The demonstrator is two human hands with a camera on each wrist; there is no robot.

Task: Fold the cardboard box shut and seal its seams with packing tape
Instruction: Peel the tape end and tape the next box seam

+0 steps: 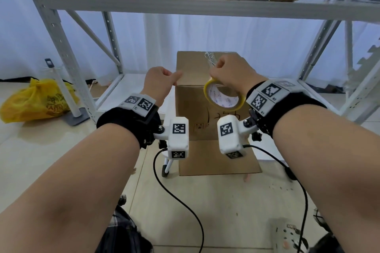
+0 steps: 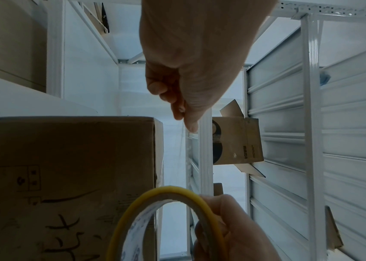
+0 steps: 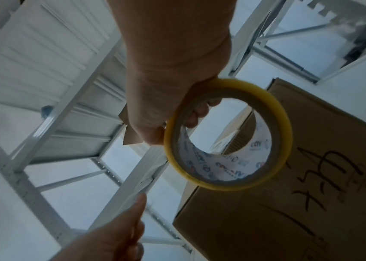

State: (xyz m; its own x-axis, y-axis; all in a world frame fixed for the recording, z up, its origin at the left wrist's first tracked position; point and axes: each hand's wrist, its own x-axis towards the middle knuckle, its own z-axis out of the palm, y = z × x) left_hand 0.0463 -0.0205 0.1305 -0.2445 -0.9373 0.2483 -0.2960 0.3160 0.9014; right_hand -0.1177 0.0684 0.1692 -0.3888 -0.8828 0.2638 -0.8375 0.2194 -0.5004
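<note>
Landmark: the cardboard box (image 1: 207,96), standing on the floor in front of the person, against the white metal shelving rack (image 1: 205,7).
Tape roll: the yellow-edged roll of clear packing tape (image 1: 224,96) hangs just in front of the box's near upper edge, its open core facing the person and its axis running roughly near to far.
Right hand: the right hand (image 1: 232,74) curls through the roll's core and grips its rim, above the box's near edge.
Left hand: the left hand (image 1: 160,82), at the box's near left top corner, pinches thumb against fingertips; a thin clear strip seems to be held there, though it is faint.
Box attitude: upright, long axis vertical, top flaps folded flat.
Done: flaps look shut; wrinkled clear tape (image 1: 210,57) already lies on the top, toward the far edge.
Left: probably pulling out more tape and running it along the remaining seams; which are bare I cannot tell.
</note>
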